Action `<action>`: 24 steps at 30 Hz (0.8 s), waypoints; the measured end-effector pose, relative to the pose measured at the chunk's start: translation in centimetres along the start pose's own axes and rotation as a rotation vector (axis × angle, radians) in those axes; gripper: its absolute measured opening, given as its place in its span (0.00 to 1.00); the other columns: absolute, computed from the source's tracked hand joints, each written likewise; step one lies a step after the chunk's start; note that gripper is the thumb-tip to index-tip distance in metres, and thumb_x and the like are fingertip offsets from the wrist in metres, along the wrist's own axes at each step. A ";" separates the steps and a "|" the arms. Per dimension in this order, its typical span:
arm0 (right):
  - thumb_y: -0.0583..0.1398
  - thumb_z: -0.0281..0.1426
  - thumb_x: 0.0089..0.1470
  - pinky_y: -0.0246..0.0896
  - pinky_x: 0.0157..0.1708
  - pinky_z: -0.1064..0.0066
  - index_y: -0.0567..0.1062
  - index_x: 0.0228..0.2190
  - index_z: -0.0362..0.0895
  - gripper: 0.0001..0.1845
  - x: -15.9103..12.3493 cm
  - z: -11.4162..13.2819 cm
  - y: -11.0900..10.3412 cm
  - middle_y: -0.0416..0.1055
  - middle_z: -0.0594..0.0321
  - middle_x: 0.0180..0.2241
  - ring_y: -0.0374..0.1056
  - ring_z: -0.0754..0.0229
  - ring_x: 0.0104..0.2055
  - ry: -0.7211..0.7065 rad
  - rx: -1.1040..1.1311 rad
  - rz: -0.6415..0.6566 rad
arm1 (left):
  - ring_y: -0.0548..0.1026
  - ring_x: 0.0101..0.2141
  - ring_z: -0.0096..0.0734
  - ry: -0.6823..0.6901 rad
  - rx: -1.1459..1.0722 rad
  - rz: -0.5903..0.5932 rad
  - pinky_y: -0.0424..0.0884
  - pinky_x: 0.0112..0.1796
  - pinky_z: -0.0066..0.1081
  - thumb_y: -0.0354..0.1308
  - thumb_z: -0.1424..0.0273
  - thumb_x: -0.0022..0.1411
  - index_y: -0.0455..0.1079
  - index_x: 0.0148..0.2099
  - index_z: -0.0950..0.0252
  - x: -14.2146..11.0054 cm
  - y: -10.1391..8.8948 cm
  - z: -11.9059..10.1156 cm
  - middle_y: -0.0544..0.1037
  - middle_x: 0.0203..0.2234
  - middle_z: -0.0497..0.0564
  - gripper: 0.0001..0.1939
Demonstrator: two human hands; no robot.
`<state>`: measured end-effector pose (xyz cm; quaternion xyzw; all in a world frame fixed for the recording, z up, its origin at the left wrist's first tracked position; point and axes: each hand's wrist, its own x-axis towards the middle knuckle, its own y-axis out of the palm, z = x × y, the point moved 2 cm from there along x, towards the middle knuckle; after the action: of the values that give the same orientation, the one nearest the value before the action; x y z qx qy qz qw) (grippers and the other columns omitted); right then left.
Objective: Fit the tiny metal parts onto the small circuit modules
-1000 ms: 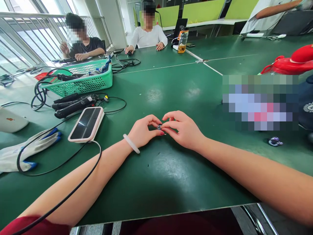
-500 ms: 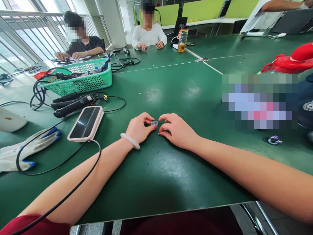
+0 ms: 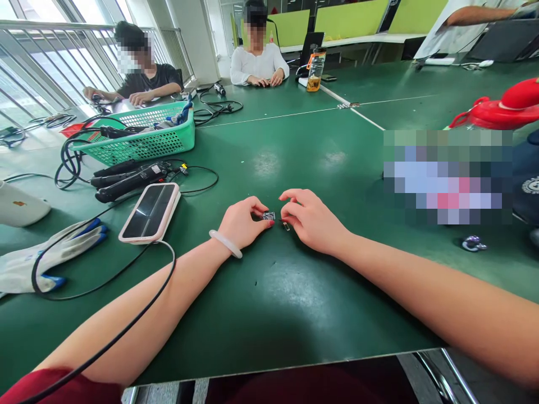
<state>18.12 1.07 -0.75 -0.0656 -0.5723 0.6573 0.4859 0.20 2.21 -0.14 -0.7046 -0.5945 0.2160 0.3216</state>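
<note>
Here's your left hand (image 3: 242,227), thumb and fingers clamped on a small dark-and-silver patterned piece (image 3: 268,215), low over the green table (image 3: 261,314) in front of you! Right beside it, your right hand (image 3: 315,221) has its fingertips closed on a tiny silver part (image 3: 287,226), index finger lifted away, and there's a narrow gap between the two pieces. A pale bangle (image 3: 226,244) circles your left wrist. Out to your left now: a pink-edged phone (image 3: 149,210) lies screen up, a white-and-blue glove (image 3: 71,252) near it, black handles (image 3: 130,185) just behind, then the green basket (image 3: 168,137) with cables. Over on your right, a shiny purple object (image 3: 474,243) sits well apart. Across the table, a person in white (image 3: 259,64) sits left of a bottle (image 3: 314,70)
</note>
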 end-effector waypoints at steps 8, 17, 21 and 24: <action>0.53 0.25 0.58 0.59 0.46 0.56 0.74 0.28 0.44 0.10 0.0 0.2 -0.4 0.66 0.53 0.50 0.62 0.53 0.45 -0.047 -0.035 -0.028 | 0.76 0.34 0.33 0.026 -0.128 0.073 0.71 0.40 0.35 0.68 0.65 0.44 0.69 0.33 0.63 -0.2 0.3 -0.4 0.78 0.29 0.48 0.14; 0.54 0.28 0.60 0.59 0.45 0.56 0.76 0.30 0.45 0.12 0.0 0.8 -0.8 0.68 0.55 0.49 0.63 0.51 0.47 -0.128 -0.118 -0.048 | 0.75 0.34 0.32 0.076 -0.186 0.121 0.71 0.40 0.35 0.69 0.63 0.42 0.68 0.31 0.64 -0.2 0.3 -0.7 0.78 0.29 0.48 0.17; 0.55 0.28 0.59 0.60 0.45 0.55 0.77 0.30 0.46 0.11 -0.1 0.7 -1.1 0.69 0.55 0.49 0.63 0.52 0.47 -0.102 -0.090 -0.062 | 0.76 0.35 0.33 0.060 -0.177 0.114 0.71 0.40 0.35 0.69 0.63 0.43 0.68 0.32 0.64 -0.2 0.3 -0.7 0.78 0.29 0.48 0.16; 0.56 0.28 0.58 0.60 0.47 0.55 0.78 0.29 0.46 0.11 -0.2 0.4 -1.2 0.69 0.56 0.48 0.63 0.51 0.47 -0.076 -0.062 -0.059 | 0.76 0.35 0.33 0.044 -0.166 0.087 0.71 0.40 0.35 0.68 0.63 0.44 0.69 0.33 0.64 -0.1 0.3 -0.4 0.78 0.30 0.49 0.15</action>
<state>18.66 0.53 0.30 -0.0390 -0.6121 0.6266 0.4808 0.64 1.97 -0.03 -0.7586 -0.5719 0.1646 0.2653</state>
